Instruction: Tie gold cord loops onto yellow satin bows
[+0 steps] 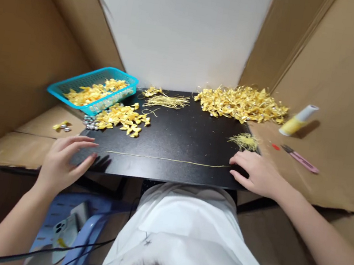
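Note:
A thin yellow cord (166,159) lies stretched almost straight across the front of the black table (176,139). My left hand (65,159) hovers by the cord's left end, fingers stretched and thumb apart, with nothing visible in it. At the other end, my right hand (254,171) rests on the table with its fingertips near the cord and a gap between thumb and fingers. Just beyond the right hand is a small heap of short yellow cord pieces (244,141). Yellow ribbon bows (124,117) and silver bells (90,122) lie beyond my left hand.
A blue basket (96,70) of bows stands at back left. Behind the cord lies a bundle of yellow cords (168,100). A large pile of yellow bows (242,103) fills the back right, beside a yellow-white spool (298,120) and pink snips (300,159). Cardboard walls flank the table.

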